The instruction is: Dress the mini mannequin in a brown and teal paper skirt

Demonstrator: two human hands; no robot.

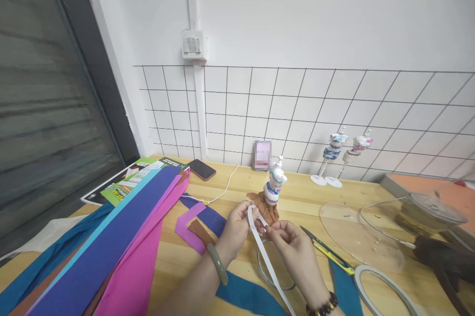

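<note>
Where free, white ribbon (266, 256) diagonally nearward

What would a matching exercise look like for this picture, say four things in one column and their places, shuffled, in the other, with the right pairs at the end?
Things
1. white strip
2. black-and-yellow utility knife
3. brown fabric
4. dark phone

Places
A. gathered below the nearest white figurine
B. lying flat toward the back of the table
C. held by the left hand and right hand
D. lying just right of the right hand

Right pairs: 1-C, 2-D, 3-A, 4-B
</note>
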